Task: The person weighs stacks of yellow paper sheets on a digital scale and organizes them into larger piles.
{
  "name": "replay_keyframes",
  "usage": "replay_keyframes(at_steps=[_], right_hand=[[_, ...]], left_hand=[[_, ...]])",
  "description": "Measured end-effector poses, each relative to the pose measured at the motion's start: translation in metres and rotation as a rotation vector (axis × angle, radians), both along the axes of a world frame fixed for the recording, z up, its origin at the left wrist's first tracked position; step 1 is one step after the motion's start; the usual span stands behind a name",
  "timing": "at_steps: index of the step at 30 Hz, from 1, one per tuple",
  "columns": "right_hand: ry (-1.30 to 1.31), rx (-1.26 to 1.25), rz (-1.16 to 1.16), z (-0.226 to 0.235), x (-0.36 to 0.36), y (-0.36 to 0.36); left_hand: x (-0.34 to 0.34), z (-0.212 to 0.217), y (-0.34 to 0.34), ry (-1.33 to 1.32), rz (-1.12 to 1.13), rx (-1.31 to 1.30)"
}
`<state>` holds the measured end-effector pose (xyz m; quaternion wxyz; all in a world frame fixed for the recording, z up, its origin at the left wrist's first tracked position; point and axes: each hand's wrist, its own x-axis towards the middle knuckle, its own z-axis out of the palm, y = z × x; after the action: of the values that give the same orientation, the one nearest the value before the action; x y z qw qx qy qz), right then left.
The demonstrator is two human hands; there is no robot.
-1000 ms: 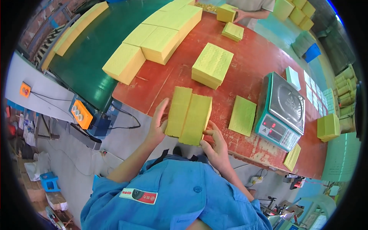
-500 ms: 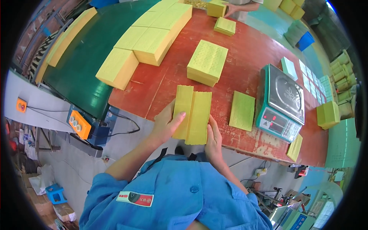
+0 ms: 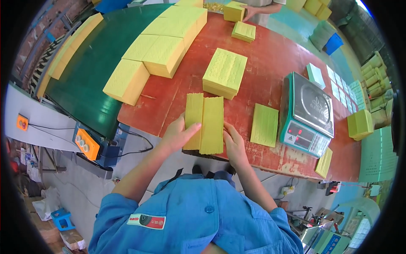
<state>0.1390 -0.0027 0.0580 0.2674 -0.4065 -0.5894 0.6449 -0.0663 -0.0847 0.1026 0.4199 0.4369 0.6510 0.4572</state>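
Near the front edge of the table I hold a yellow paper bundle [image 3: 212, 127], its two portions side by side with a lengthwise step between them. My left hand [image 3: 175, 134] is closed on the left portion, thumb on top and the other fingers hidden beneath. Along the right edge, my right hand [image 3: 235, 146] grips the bundle with its fingers partly hidden. Just beyond stands a thick stack of embossed yellow paper [image 3: 225, 70]. A thin yellow paper pile [image 3: 264, 125] lies to the right, beside a teal digital scale [image 3: 308, 114] with a bare metal pan.
The red table [image 3: 177, 99] meets a green conveyor belt [image 3: 91, 80] on the left. Several yellow paper blocks [image 3: 163, 53] line their border. Across the table, another person's hand [image 3: 250, 12] touches a yellow block [image 3: 234, 12]. An orange switch box [image 3: 86, 144] sits by the belt's end.
The bundle and both my hands have shifted slightly left. My right hand shows more fully beside the bundle's right edge. The whole view has drifted a little.
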Motion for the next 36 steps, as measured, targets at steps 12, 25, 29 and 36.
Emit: replay_keyframes(at_steps=[12,25,29,36], right_hand=[[0.386,0.171,-0.042,0.0,0.007,-0.011],[0.315,0.08,-0.103,-0.028,-0.005,0.005],[0.238,0.391,-0.075,0.02,0.007,-0.006],[-0.326,1.101,-0.035,0.123,0.064,-0.001]], left_hand=[[0.012,-0.048,-0.034,0.152,0.01,0.338],[0.002,-0.089,-0.014,-0.13,-0.011,0.237],[0.004,-0.051,-0.014,-0.401,-0.055,0.295],[0.025,-0.053,-0.019,-0.952,-0.125,0.223]])
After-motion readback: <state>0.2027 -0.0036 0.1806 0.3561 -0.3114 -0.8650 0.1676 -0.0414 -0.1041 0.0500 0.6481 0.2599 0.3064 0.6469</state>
